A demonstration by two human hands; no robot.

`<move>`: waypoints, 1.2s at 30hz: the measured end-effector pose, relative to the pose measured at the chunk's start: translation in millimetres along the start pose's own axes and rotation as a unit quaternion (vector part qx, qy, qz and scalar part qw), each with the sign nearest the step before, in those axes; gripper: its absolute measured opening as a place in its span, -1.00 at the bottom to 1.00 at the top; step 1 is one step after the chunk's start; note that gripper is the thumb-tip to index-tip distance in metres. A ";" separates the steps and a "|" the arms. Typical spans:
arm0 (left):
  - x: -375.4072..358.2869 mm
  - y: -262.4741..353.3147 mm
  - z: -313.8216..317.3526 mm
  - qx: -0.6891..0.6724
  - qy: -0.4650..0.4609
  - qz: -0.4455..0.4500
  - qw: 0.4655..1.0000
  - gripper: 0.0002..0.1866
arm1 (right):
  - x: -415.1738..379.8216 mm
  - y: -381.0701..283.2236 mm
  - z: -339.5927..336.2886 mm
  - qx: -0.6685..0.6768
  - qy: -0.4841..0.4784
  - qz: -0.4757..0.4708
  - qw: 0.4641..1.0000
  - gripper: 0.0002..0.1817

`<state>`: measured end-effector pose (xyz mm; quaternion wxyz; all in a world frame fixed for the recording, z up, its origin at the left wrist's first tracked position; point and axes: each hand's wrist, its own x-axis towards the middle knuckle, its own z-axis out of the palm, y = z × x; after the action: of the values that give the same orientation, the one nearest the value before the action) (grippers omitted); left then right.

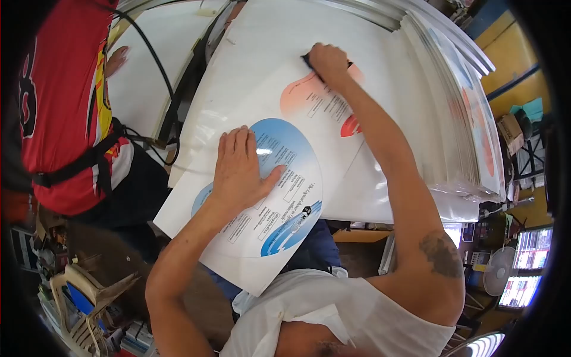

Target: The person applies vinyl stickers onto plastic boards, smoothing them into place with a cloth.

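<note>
The printed sheet [250, 276] lies across the worktop [389, 205], its lower corner hanging past the near edge, left of the middle, above the wearer's lap. The left hand [239, 169] rests palm down on it, fingers extended and slightly apart, thumb spread over the blue circular print [291, 152]; it grips nothing. Farther from the near edge, the right hand [329, 62] is closed around a dark flat tool [308, 62], fingers curled, at the upper edge of the orange print [294, 98]. How firmly it grips cannot be told. A thick stack of sheets [437, 113] lies along the right edge of the worktop. Beyond the left edge stands another person in a red shirt [65, 119], one hand [116, 60] on a separate white surface [154, 59].
</note>
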<state>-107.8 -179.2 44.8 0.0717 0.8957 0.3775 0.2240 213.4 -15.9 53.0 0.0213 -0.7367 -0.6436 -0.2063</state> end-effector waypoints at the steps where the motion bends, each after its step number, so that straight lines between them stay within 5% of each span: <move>1: -1.3 0.8 -1.6 -0.006 -0.001 0.000 1.000 -0.13 | -4.5 -4.7 3.1 -0.025 -0.010 -0.053 0.998 -0.80; 3: -3.4 -0.2 0.8 -0.002 -0.007 0.007 1.000 -0.16 | -17.9 -19.5 -4.7 -0.079 -0.018 -0.161 0.984 -0.80; 5: 0.7 -3.9 1.4 0.003 -0.004 0.009 1.000 -0.20 | -58.2 -84.9 -25.0 0.101 -0.009 -0.143 0.984 -0.75; 7: -0.8 -0.7 0.0 -0.002 -0.018 0.011 1.000 -0.23 | -110.8 -132.2 -67.9 0.204 -0.036 -0.235 0.950 -0.73; 13: -1.5 -2.6 2.7 -0.005 0.022 0.018 1.000 -0.32 | -21.9 -39.1 -9.8 0.057 -0.023 -0.101 0.993 -0.74; 15: 0.3 -1.7 2.1 -0.013 0.007 0.005 1.000 -0.33 | -24.7 -44.5 -25.1 0.119 -0.067 -0.066 0.989 -0.77; 19: 1.9 3.3 3.5 -0.023 0.011 0.001 1.000 -0.35 | -106.6 -138.1 -55.0 0.255 0.002 -0.280 0.926 -0.76; 21: -1.4 1.3 6.0 -0.005 0.013 0.002 1.000 -0.35 | -98.3 -126.3 -62.4 0.293 -0.055 -0.234 0.926 -0.74; 30: 4.1 7.3 -3.6 -0.006 -0.072 -0.003 0.997 -0.27 | 70.8 48.2 49.4 0.093 0.052 -0.001 0.994 -0.75; 34: 17.2 10.0 -7.2 0.039 -0.203 0.008 0.978 -0.19 | 97.0 70.2 74.5 0.091 0.098 0.059 0.989 -0.73; 36: 17.4 10.3 -4.3 0.033 -0.190 0.011 0.981 -0.20 | 98.8 73.3 73.6 0.096 0.062 0.083 0.990 -0.70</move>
<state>-92.4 -174.3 57.7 0.1101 0.9277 0.3546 0.0383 312.5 86.3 35.6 0.1487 -0.7677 -0.5947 -0.1865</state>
